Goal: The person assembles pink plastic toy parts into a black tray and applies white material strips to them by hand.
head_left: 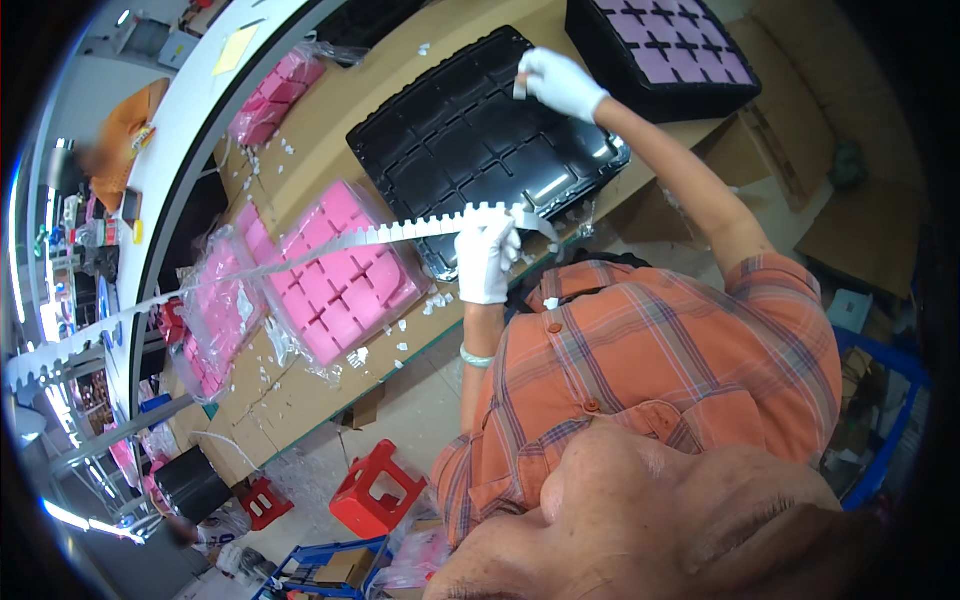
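My left hand (484,262), in a white glove, is closed around a long white strip (365,238) with a row of small square tabs along its edge. The strip stretches away to the far left, and its short loose end curls past my fingers. My right hand (562,85), also gloved, is over the far right part of a black plastic tray (470,135) with moulded grid lines. Its fingers are pinched together; a small pale bit shows at the tips, too small to name. The tray lies on the table just beyond my left hand.
Pink foam blocks with cross-shaped slots (345,285) lie left of the tray, some in clear plastic bags (225,300). A stack of black trays with pale purple foam (680,45) stands at far right. White scraps litter the brown tabletop (270,400). A red stool (377,490) stands below.
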Tool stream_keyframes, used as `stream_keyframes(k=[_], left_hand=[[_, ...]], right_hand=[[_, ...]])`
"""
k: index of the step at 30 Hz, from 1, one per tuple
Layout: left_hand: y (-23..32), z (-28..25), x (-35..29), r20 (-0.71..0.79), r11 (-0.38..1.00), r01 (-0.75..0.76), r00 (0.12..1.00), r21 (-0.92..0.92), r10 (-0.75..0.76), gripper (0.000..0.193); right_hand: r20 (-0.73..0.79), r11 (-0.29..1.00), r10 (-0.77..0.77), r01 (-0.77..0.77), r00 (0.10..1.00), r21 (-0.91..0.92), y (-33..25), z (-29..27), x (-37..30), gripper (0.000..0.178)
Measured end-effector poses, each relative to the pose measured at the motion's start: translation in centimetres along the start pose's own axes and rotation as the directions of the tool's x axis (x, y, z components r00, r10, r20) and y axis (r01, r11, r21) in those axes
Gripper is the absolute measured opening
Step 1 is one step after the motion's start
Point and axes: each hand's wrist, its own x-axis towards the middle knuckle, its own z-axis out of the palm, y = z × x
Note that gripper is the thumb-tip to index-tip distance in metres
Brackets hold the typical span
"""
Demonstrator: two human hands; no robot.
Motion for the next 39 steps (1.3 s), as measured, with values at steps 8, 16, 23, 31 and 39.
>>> stream_keyframes(k=[8, 16, 23, 31, 39], left_hand=[[0.5, -3.5, -1.7, -0.237, 0.961, -0.270, 0.940, -0.067, 0.247, 0.007], [0.7, -8.3, -5.6, -0.477, 0.936, -0.346, 0.834, -0.062, 0.276, 0.005], [0.8, -11.0, -8.7, -0.592, 0.917, -0.398, 0.746, -0.030, 0.305, 0.007], [-0.7, -21.1, -14.1, -0.894, 0.943, -0.241, 0.333, 0.228, 0.302, 0.011], [-3.6, -28.1, -22.9, -0.737, -0.066, 0.736, 0.661, 0.673, -0.145, 0.052]], right_hand=[[-0.084, 0.869, 0.043, -0.079, 0.995, -0.488, 7.1, 4.0, 10.0, 0.016], [-0.136, 0.851, 0.039, -0.105, 0.990, -0.514, 8.2, 4.3, 11.5, 0.019], [-0.070, 0.810, -0.029, -0.018, 0.997, -0.586, 8.0, 4.4, 10.5, 0.019], [0.011, 0.851, 0.122, -0.100, 0.992, -0.515, 6.3, 3.0, 7.6, 0.021], [0.276, 0.895, 0.394, -0.297, 0.877, -0.333, 4.5, -10.4, -8.3, 0.011]])
